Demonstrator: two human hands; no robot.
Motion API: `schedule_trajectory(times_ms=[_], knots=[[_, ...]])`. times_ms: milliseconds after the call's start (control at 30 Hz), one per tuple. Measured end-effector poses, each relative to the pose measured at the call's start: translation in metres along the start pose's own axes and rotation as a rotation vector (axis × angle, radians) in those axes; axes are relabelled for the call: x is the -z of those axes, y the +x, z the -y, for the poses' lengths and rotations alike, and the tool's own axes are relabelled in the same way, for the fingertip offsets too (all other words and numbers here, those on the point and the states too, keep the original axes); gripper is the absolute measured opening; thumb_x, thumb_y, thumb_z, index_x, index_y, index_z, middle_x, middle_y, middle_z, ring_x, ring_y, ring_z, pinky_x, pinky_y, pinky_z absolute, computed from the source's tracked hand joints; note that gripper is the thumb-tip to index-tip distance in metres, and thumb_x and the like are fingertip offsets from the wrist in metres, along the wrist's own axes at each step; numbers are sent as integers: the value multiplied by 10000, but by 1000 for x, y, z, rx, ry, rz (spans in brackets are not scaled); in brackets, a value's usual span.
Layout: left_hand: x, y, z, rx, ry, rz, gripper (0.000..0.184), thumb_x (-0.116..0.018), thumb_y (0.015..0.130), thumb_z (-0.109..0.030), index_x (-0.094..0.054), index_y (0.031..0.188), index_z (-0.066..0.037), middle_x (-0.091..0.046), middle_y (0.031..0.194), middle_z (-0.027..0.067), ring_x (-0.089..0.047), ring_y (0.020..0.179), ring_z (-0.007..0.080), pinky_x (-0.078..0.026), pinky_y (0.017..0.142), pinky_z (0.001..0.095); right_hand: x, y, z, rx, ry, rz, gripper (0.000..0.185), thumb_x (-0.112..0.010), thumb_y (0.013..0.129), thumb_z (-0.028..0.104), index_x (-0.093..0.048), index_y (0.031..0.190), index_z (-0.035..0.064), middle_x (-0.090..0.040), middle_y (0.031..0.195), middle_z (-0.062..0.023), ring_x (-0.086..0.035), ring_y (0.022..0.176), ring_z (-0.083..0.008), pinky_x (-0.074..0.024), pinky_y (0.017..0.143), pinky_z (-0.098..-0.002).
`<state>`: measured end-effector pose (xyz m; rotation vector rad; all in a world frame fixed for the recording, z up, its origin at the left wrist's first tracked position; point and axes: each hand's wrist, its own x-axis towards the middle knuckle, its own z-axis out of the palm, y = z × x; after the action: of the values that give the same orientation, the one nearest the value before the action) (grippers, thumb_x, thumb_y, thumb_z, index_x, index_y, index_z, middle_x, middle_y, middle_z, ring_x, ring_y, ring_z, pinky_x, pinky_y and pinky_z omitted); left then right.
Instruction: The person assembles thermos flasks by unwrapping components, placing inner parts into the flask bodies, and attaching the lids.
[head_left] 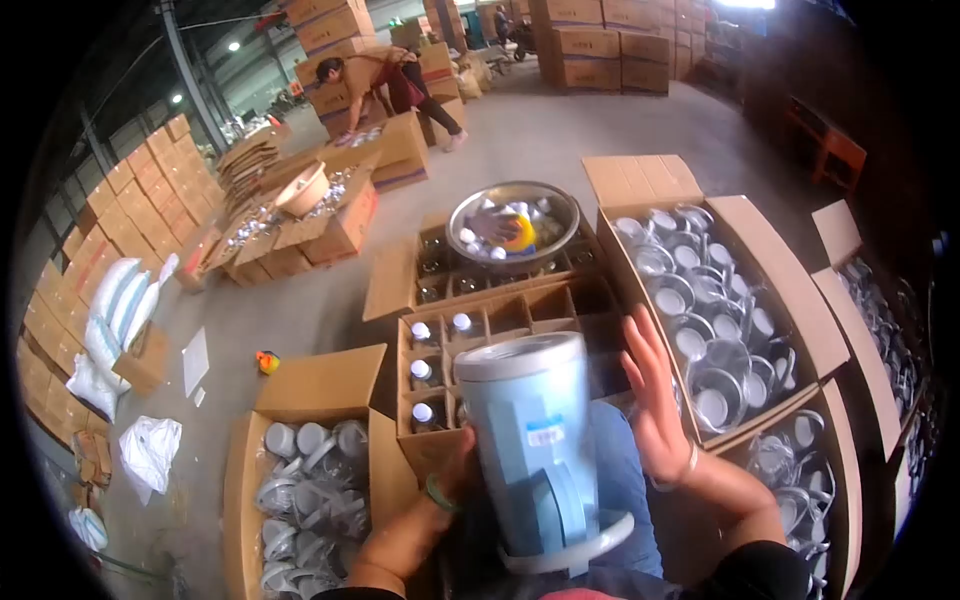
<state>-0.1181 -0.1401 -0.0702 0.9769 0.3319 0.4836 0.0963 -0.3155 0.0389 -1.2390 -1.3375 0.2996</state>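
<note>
A large light-blue jug point(525, 440) with a blue side handle, a small label and grey-white ends is close in front of me, over my jeans. My left hand point(457, 470) grips its left side; the jug hides most of those fingers. To the right of the jug, my right hand point(655, 410) is open with fingers stretched up, apart from it and holding nothing. Just beyond is a divided carton point(430, 450) with several white-capped bottles point(422, 374) in its cells.
A metal basin point(560, 240) with white caps, a glove and a yellow roll rests on another divided carton. Cartons of wrapped grey lids point(705, 310) flank me, including a left box point(240, 500). Farther back, a person point(375, 80) bends over a carton. Stacked boxes point(585, 60) stand behind.
</note>
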Motion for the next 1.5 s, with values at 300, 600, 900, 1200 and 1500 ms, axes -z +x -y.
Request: schedule_trajectory(times_ms=[300, 600, 900, 1200, 1500], knots=[[-3, 6, -70, -387, -175, -417, 750, -339, 964, -686, -480, 1371, -72, -558, 1266, 77, -543, 1137, 218, -457, 987, 346, 16, -154, -38, 385, -272, 322, 847, -654, 858, 436, -287, 1536, 85, -464, 1437, -284, -417, 1368, -442, -201, 1167, -550], [-61, -17, -114, -562, -85, -443, 757, -349, 952, -701, -428, 1432, -121, -488, 1377, 51, -491, 1239, 231, -401, 1062, 360, 14, -141, -23, -401, 69, 150, 516, -543, 868, 263, -555, 1280, -47, -617, 1241, -217, -572, 1198, -318, -441, 1015, -378], [-53, -31, -94, -546, -346, -451, 772, -355, 932, -725, -431, 1438, -148, -504, 1386, 39, -507, 1238, 239, -422, 1045, 382, -18, -104, 20, 154, 214, -99, 608, -344, 1013, 336, -272, 1474, -53, -349, 1524, -274, -392, 1393, -373, -313, 1140, -446], [-39, -41, -70, -643, -339, -480, 741, -301, 964, -676, -382, 1487, -158, -427, 1505, 59, -450, 1340, 294, -363, 1129, 454, -5, -104, 46, -129, 301, 160, 1252, -811, 684, 449, -22, 1582, 79, -98, 1627, -216, -187, 1492, -350, -226, 1164, -499], [-63, -62, -76, -821, -265, -508, 791, -331, 956, -701, -302, 1524, -151, -328, 1557, 59, -331, 1414, 283, -270, 1175, 452, -10, -106, -12, -379, 608, 261, 1093, -852, 715, 383, -192, 1516, 38, -395, 1455, -178, -371, 1379, -287, -291, 1143, -407]])
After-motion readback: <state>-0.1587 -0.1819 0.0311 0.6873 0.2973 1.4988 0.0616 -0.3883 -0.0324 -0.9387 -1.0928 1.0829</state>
